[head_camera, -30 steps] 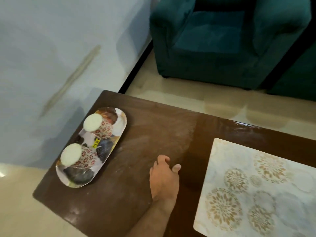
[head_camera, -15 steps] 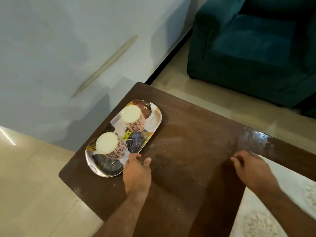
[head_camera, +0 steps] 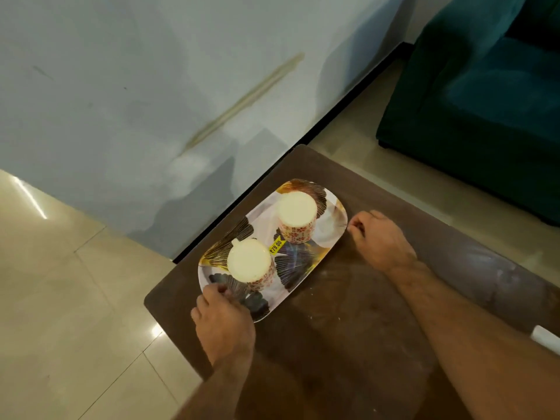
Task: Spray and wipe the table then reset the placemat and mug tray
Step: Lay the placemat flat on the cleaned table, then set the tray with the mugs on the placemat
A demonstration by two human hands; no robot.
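your left hand (head_camera: 224, 322) sits at the near end of the mug tray (head_camera: 330, 225), its fingers (head_camera: 216, 291) curled over the tray's rim and gripping it. your right hand (head_camera: 382, 239) is at the tray's far right edge, fingers curled inward against the rim; whether they actually clasp it i cannot tell. the tray lies on the brown tabletop (head_camera: 348, 344) near its left corner, angled along the edge by the wall. two patterned mugs stand upside down on the tray: the near mug (head_camera: 250, 265) just beyond your left fingers, the far mug (head_camera: 297, 218) toward the tray's far end, with a yellow price sticker (head_camera: 275, 247) on the tray between them. right of the tray, a sliver of the placemat (head_camera: 545, 336) shows at the frame edge.
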